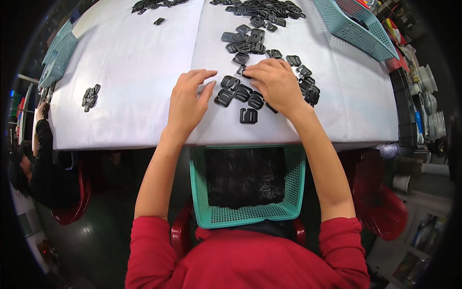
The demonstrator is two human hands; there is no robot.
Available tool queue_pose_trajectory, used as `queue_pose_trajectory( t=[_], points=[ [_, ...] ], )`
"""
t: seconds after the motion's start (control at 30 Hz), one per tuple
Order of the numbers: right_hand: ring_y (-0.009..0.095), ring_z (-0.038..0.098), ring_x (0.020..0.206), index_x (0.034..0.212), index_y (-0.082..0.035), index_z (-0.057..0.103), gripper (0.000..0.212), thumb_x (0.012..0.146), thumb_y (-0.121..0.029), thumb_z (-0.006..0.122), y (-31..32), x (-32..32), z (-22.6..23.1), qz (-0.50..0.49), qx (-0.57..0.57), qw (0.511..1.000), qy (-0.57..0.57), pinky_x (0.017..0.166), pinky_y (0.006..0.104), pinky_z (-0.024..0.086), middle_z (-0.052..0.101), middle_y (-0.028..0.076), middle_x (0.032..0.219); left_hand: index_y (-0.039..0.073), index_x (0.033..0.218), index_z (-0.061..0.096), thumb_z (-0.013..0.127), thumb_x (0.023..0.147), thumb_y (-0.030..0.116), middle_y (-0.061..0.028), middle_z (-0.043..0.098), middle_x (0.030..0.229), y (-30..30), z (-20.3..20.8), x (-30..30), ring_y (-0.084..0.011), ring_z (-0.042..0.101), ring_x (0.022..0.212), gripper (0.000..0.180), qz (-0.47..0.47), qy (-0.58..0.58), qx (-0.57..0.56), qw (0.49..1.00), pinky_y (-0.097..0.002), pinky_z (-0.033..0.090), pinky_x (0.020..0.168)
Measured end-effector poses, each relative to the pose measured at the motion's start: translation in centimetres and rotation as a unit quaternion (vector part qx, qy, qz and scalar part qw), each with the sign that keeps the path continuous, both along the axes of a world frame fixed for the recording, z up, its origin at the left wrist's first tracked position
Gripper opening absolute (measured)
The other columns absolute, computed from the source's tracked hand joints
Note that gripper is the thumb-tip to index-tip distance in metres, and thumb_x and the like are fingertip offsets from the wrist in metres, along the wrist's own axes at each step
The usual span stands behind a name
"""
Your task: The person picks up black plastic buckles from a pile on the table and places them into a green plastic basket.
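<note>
Black plastic strap buckles lie scattered on the white-covered table (139, 96) before me. My right hand (276, 86) reaches over them from the right, its fingertips closed on one black buckle (241, 70) that shows only in part. Left of the group, my left hand (188, 102) is held with thumb and fingers apart and nothing between them. Between my hands several buckles lie flat, among them a buckle (242, 93) in the middle and a single buckle (248, 116) closest to the table's front edge. My right palm and fingers hide some of the pieces under them.
A green basket (196, 192) with black contents sits at my lap. Farther off lies a large buckle heap (264, 8); a small cluster (90, 98) is at left. Blue baskets (60, 60) (356, 33) stand at both table sides. Another person's sleeve (45, 149) shows at far left.
</note>
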State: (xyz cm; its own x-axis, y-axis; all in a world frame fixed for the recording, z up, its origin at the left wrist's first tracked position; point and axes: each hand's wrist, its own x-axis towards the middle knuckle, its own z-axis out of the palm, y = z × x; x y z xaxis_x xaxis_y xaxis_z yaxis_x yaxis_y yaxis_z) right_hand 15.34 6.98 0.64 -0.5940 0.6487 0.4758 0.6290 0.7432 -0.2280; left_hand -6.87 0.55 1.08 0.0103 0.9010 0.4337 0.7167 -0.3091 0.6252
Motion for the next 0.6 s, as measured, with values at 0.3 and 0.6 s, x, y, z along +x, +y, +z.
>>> queue_pose_trajectory(
  t=[0.3, 0.6],
  points=[
    [0.027, 0.064, 0.091, 0.098, -0.009, 0.073, 0.019, 0.085, -0.017, 0.062, 2.3, -0.3, 2.3, -0.07, -0.333, 0.933, 0.112, 0.086, 0.0379, 0.046, 0.07, 0.01, 0.094, 0.009, 0.109, 0.069, 0.064, 0.085, 0.008, -0.01, 0.066, 0.107, 0.3, 0.0, 2.9, -0.0249, 0.062, 0.095, 0.024, -0.039, -0.019, -0.012, 0.999, -0.0331, 0.049, 0.081],
    [0.023, 0.058, 0.098, 0.097, -0.014, 0.073, 0.019, 0.081, -0.023, 0.068, 0.3, 4.8, 1.7, -0.15, -0.073, 0.985, -0.047, 0.084, 0.0406, 0.044, 0.068, 0.002, 0.097, 0.008, 0.108, 0.069, 0.058, 0.087, 0.007, -0.0071, 0.065, 0.111, 6.1, -0.5, 2.6, -0.0264, 0.056, 0.1, 0.024, -0.082, 0.153, 0.04, 0.984, -0.0363, 0.046, 0.09]
  ],
)
